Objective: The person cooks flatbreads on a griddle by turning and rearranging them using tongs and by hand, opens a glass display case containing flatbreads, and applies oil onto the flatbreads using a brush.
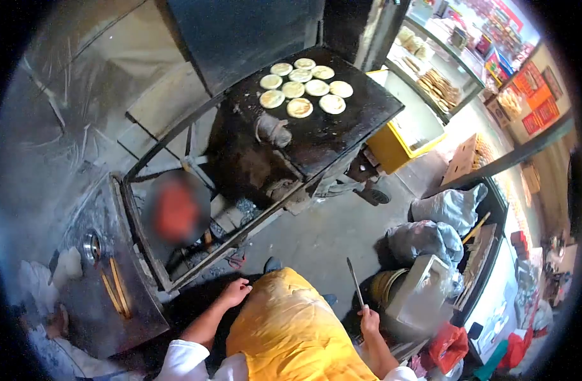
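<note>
My right hand [369,320] is closed around the handle of a long, narrow metal blade [353,276], a knife or a thin spatula, which points up and away from me. My left hand [235,292] hangs beside my yellow apron [291,317], its fingers curled together and no object visible in them. Ahead of me, well beyond both hands, several round, pale flatbreads [300,108] lie on a black griddle [367,114]. Some have browned patches. A grey cylindrical lump [273,130], perhaps a wrapped weight, sits at the griddle's near left.
On the left, a dark side table [81,311] holds wooden sticks [116,295] and a metal bowl [92,244]. A yellow bin [392,149] stands right of the griddle. Filled plastic bags [424,241] and a white foam box [418,289] crowd my right side.
</note>
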The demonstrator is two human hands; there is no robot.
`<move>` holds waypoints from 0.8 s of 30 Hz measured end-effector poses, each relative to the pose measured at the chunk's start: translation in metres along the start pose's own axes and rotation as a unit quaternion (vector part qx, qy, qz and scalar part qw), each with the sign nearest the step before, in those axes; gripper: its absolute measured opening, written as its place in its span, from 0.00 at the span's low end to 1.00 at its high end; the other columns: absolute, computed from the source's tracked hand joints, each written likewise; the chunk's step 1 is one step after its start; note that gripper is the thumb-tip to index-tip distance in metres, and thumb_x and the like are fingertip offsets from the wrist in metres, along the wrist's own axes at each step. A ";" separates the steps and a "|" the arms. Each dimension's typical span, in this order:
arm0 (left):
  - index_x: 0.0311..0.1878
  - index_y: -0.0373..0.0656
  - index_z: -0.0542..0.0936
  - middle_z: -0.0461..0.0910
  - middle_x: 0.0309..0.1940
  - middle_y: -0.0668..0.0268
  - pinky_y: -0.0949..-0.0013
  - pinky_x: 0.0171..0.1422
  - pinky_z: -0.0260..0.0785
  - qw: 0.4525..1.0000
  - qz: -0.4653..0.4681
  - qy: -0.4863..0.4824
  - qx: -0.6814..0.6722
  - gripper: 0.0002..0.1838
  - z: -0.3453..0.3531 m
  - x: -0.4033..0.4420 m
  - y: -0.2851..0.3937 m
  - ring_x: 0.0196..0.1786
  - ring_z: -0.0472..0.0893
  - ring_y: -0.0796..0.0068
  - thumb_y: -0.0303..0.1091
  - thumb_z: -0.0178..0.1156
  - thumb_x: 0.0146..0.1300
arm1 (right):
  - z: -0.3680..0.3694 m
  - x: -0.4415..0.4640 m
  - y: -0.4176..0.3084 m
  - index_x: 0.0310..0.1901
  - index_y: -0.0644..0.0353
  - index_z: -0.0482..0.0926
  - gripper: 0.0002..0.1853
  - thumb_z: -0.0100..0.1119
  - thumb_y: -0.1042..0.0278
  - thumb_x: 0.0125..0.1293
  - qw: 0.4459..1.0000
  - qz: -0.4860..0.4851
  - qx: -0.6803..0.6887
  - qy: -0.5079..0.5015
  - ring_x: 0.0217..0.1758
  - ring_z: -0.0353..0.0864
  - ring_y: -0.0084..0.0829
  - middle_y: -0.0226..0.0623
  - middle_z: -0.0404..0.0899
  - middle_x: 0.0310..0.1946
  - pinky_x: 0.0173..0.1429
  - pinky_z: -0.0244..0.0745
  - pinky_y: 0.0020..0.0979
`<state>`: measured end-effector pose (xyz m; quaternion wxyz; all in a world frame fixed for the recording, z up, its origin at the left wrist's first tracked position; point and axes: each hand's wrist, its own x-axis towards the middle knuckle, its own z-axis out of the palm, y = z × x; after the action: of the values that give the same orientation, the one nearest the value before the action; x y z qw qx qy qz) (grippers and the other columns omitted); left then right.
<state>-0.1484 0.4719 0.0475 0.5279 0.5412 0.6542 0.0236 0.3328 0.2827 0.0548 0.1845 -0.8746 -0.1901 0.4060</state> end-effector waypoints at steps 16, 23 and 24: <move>0.55 0.40 0.79 0.82 0.40 0.64 0.67 0.41 0.77 0.950 -0.130 0.121 -0.257 0.19 0.054 -0.030 -0.069 0.36 0.81 0.71 0.41 0.63 0.67 | -0.041 0.024 -0.017 0.30 0.66 0.83 0.26 0.57 0.46 0.72 0.972 -0.117 -0.178 -0.100 0.24 0.74 0.32 0.41 0.76 0.18 0.32 0.71 0.37; 0.56 0.39 0.78 0.82 0.40 0.63 0.66 0.46 0.76 0.965 -0.157 0.080 -0.195 0.21 0.114 -0.072 -0.046 0.39 0.82 0.71 0.42 0.63 0.67 | -0.096 0.043 0.064 0.25 0.65 0.82 0.26 0.59 0.48 0.70 0.974 -0.118 -0.174 -0.083 0.25 0.79 0.40 0.49 0.78 0.19 0.34 0.71 0.42; 0.54 0.39 0.80 0.82 0.37 0.63 0.65 0.46 0.75 0.960 -0.165 0.091 -0.207 0.19 0.122 -0.079 -0.051 0.38 0.82 0.72 0.41 0.65 0.66 | -0.101 0.045 0.072 0.25 0.65 0.82 0.26 0.59 0.48 0.70 0.974 -0.118 -0.175 -0.084 0.25 0.79 0.40 0.49 0.78 0.19 0.34 0.71 0.42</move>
<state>-0.1072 0.3277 0.0155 0.5632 0.3008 0.7602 0.1199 0.4516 0.2257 0.0524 0.0588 -0.8276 -0.3750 0.4135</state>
